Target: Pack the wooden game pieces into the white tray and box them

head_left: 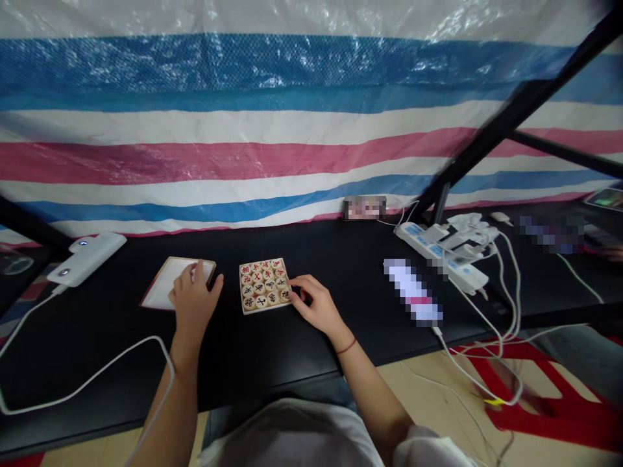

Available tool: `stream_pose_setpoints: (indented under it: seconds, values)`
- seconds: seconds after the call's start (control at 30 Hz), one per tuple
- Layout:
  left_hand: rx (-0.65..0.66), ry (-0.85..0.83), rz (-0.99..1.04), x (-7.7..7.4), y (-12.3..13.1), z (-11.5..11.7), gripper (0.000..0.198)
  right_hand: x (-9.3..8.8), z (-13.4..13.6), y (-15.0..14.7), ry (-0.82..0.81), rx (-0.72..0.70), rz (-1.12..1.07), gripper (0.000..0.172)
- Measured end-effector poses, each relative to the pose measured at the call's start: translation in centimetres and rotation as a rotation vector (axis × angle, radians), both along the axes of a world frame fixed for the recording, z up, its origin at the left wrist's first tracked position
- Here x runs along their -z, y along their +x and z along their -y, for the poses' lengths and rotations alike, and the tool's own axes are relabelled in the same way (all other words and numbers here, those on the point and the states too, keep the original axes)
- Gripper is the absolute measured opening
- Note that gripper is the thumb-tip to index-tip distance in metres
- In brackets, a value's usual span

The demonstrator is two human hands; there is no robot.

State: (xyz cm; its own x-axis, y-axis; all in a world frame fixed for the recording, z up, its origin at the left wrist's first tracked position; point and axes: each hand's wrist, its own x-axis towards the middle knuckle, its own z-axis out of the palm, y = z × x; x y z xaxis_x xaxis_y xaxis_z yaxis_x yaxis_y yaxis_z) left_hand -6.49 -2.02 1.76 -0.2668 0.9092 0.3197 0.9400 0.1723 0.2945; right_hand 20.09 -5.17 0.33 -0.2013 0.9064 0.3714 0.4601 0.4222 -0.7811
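Observation:
A shallow square box of Chinese chess pieces point(265, 284) lies on the black table in front of me. Its round wooden pieces sit in rows, red characters in the far rows and black ones in the near rows. My right hand point(316, 303) is at the box's right edge, thumb and index finger curled against it. To the left lies the box lid point(163, 283), its white inside facing up. My left hand point(195, 295) rests over the lid's right part, fingers spread and thumb apart, covering some of it.
A white power strip point(438, 256) loaded with chargers and cables stands at the right, near a phone point(413, 290) on a cable. Another phone point(365, 207) leans at the back by the striped tarp point(272, 155). A white device point(90, 259) with a cable lies left. A red stool point(545, 389) stands below.

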Motion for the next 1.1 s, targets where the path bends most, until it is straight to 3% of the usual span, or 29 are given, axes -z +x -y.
stream_pose_setpoints:
  seconds: [0.13, 0.27, 0.4, 0.47, 0.57, 0.7, 0.83, 0.97, 1.1]
  values:
    - [0.006, -0.218, -0.043, -0.1, -0.9, 0.2, 0.036, 0.0, 0.0, -0.1, 0.002, 0.014, 0.005, 0.019]
    - [0.046, -0.043, -0.015, -1.8, -0.4, 0.4, 0.028, 0.0, 0.0, -0.2, 0.038, 0.078, -0.047, 0.017]
    - [0.153, 0.312, 0.34, -3.3, 0.7, 1.6, 0.031, -0.6, -0.5, -0.5, 0.097, 0.165, -0.081, 0.021]
    - [0.213, 0.411, 0.586, -3.6, 1.6, 2.2, 0.035, -1.2, -0.9, -0.8, 0.077, 0.158, -0.127, 0.035]
    - [0.323, 0.397, 0.955, -3.5, 2.9, 2.4, 0.043, -2.4, -1.9, -1.5, -0.027, 0.065, -0.276, 0.051]
    - [0.323, 0.3, 1.215, -2.5, 4.2, 1.1, 0.049, -2.9, -3.0, -2.4, -0.139, -0.029, -0.387, 0.048]
    - [0.159, 0.146, 1.025, -1.3, 4.1, 0.0, 0.046, -1.8, -3.5, -3.1, -0.162, 0.068, -0.354, 0.047]
    - [0.122, -0.051, 0.786, -0.6, 3.5, -0.4, 0.043, -0.8, -3.9, -3.2, -0.146, 0.166, -0.22, 0.045]
    - [0.106, -0.171, 0.692, -0.6, 3.3, -0.6, 0.043, -0.8, -4.2, -2.9, -0.208, 0.192, -0.098, 0.043]
